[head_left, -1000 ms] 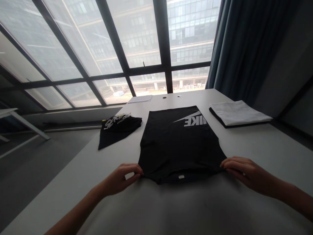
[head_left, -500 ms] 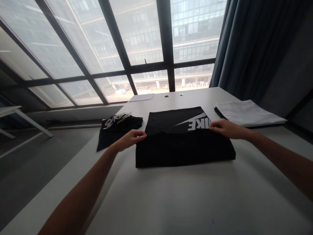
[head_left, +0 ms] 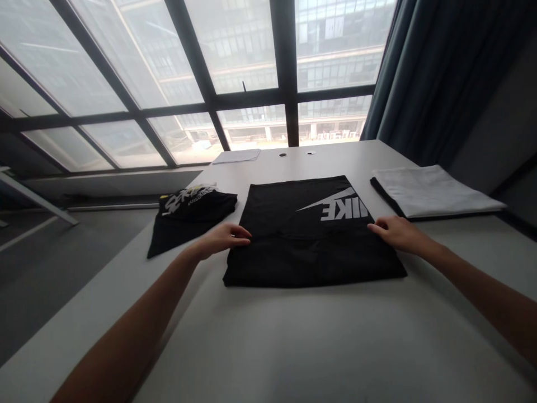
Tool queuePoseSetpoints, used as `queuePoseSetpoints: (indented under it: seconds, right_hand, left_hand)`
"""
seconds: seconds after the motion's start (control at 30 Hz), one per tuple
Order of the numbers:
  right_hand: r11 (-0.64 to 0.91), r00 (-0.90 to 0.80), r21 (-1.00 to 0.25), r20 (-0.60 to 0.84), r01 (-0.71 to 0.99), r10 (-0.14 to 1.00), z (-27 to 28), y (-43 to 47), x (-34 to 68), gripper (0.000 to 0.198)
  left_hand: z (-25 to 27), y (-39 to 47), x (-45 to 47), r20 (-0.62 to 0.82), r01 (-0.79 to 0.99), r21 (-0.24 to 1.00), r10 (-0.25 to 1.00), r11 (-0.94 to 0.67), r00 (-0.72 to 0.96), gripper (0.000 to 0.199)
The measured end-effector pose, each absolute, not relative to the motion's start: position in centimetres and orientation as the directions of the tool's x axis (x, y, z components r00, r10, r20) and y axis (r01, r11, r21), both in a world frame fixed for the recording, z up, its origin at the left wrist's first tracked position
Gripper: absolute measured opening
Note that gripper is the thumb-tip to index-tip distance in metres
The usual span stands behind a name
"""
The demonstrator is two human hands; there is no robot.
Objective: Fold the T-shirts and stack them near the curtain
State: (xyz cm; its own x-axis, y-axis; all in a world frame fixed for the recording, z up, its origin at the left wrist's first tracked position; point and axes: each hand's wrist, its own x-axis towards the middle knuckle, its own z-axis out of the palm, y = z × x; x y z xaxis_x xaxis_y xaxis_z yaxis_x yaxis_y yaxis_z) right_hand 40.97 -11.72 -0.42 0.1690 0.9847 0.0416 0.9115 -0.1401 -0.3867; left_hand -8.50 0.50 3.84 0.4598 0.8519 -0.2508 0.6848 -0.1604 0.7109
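Observation:
A folded black T-shirt (head_left: 293, 252) with a white NIKE print lies flat on the white table in front of me, the print upside down from my side. My left hand (head_left: 224, 238) is at its left edge, thumb and forefinger slightly apart with their tips over the cloth. At the right edge, close to the print, my right hand (head_left: 396, 232) rests with the fingers loosely bent and the thumb tip touching the fabric. Neither hand is gripping the shirt. A faint fold line crosses the shirt between the hands.
Another black garment with white lettering (head_left: 191, 215) lies bunched at the table's left edge. A folded white cloth (head_left: 436, 190) lies on a dark one at the right. Papers (head_left: 237, 156) sit at the far end of the white table (head_left: 319, 336), before windows and a blue curtain (head_left: 419, 84).
The raised near part of the black T-shirt has come down and lies flatter. Both hands have loosened from its fold and moved slightly outward. The view has shifted a little.

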Motion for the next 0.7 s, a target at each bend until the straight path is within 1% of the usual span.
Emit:
queuePoseSetpoints:
  seconds: [0.07, 0.13, 0.2, 0.27, 0.37, 0.43, 0.53, 0.6, 0.7]
  right_hand:
    - [-0.157, 0.176, -0.468, -0.002, 0.870, 0.984, -0.7, -11.8, 41.2, 0.039]
    - [-0.145, 0.162, -0.553, -0.020, 0.820, 0.987, -0.9, -11.7, 41.2, 0.034]
    - [-0.110, 0.129, -0.620, -0.013, 0.777, 0.992, -0.9, -11.6, 41.1, 0.028]
    - [-0.068, 0.105, -0.661, 0.016, 0.747, 0.994, -0.6, -11.6, 41.0, 0.025]
    - [-0.022, 0.118, -0.691, 0.091, 0.722, 0.989, 0.6, -11.6, 41.0, 0.024]
    - [-0.002, 0.152, -0.703, 0.151, 0.711, 0.977, 1.4, -11.3, 41.0, 0.022]
    - [0.015, 0.210, -0.711, 0.227, 0.703, 0.951, 1.8, -10.2, 41.1, 0.017]
    - [0.015, 0.225, -0.702, 0.248, 0.712, 0.942, 1.1, -9.1, 41.2, 0.015]
    - [-0.004, 0.226, -0.681, 0.238, 0.733, 0.945, -0.7, -7.9, 41.3, 0.013]
  left_hand:
    - [3.9, 0.5, -8.5, -0.277, 0.699, 0.702, 0.853, -0.134, 0.442, 0.047]
    - [3.9, 0.5, -8.4, -0.277, 0.696, 0.709, 0.860, -0.119, 0.429, 0.047]
    - [3.9, 0.3, -8.3, -0.271, 0.685, 0.720, 0.866, -0.108, 0.421, 0.048]
    - [3.9, 0.2, -8.4, -0.265, 0.675, 0.730, 0.866, -0.106, 0.424, 0.048]
    - [4.1, 0.5, -8.7, -0.221, 0.644, 0.753, 0.871, -0.134, 0.439, 0.045]
    - [4.1, 1.0, -8.9, -0.142, 0.607, 0.777, 0.894, -0.165, 0.425, 0.044]
    - [3.4, 1.9, -8.6, -0.009, 0.562, 0.800, 0.932, -0.210, 0.361, 0.045]
    - [2.5, 2.4, -8.0, 0.036, 0.558, 0.799, 0.944, -0.223, 0.327, 0.044]
    - [1.1, 3.1, -7.3, 0.049, 0.566, 0.793, 0.949, -0.227, 0.311, 0.040]
